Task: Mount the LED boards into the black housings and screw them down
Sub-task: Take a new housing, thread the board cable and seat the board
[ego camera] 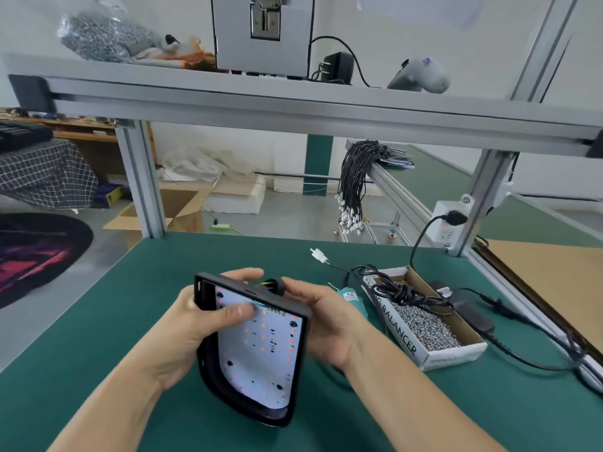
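Both hands hold one black housing [208, 380] above the green bench mat [98, 321], low in the frame at about 6 o'clock. Left hand [199, 324]: grips the housing's left wall, fingers wrapped behind the upper edge, thumb pressed flat on the white LED board [261, 353] near its top left corner. Right hand [326, 321]: cups the housing's right wall from behind, thumb and forefinger pinching a black grommet [275, 285] at the upper rim, at 12 o'clock on the housing. LED board: seated inside the housing, face up toward the camera, dotted with red and orange LEDs and several dark holes. Housing: tilted, its rounded end nearest the viewer.

At 3 o'clock from the hands lies an open cardboard box [408, 340] lettered "BALANCER", filled with small silver screws [424, 324]; a coiled black cable [408, 291] rests across its far end. A teal tool handle [354, 300] shows just beside the right hand, between it and the box. At 1 o'clock a white connector [318, 256] lies on the mat. At 2 o'clock a power socket [448, 223] is fixed to the aluminium frame post [483, 197]. A bundle of black wire leads [355, 177] hangs over the neighbouring bench's edge at 1 o'clock, farther back.
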{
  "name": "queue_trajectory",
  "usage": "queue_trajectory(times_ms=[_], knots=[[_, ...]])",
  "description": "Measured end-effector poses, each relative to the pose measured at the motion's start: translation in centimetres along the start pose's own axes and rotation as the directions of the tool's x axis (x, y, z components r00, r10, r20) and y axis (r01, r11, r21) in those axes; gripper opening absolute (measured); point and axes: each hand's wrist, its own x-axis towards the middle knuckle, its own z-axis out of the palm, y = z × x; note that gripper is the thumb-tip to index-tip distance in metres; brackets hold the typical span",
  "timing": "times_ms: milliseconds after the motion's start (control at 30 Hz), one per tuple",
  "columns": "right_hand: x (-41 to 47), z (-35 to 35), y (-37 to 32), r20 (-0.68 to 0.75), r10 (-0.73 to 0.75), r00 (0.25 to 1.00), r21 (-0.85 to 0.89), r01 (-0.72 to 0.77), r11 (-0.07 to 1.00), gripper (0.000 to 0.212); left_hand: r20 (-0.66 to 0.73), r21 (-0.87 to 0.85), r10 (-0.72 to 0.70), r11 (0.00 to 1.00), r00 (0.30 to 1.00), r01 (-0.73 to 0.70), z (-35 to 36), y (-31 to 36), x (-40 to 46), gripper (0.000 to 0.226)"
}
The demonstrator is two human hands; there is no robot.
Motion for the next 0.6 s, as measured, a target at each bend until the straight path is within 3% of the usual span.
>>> queue_trajectory(times_ms=[167,300,500,600], knots=[[0.7,0.8,-0.2,-0.022,-0.207,0.978,-0.059,0.206,0.977,0.023,0.191,0.060,0.087,0.993,0.978,-0.101,0.3,0.6,-0.6,0.054],[0.5,1.1,-0.6,-0.104,-0.312,0.944,-0.016,0.312,0.950,0.012,0.105,0.036,0.110,0.993,0.988,-0.114,0.5,0.5,-0.5,0.061],[0.0,1.4,-0.4,-0.057,-0.308,0.950,-0.105,0.301,0.948,0.013,0.181,-0.090,0.119,0.991,0.976,-0.104,0.4,0.7,-0.5,0.049],[-0.4,1.5,-0.2,-0.017,-0.299,0.954,-0.087,0.297,0.951,0.007,0.170,-0.125,0.102,0.989,0.980,-0.081,0.5,1.3,-0.1,0.054]])
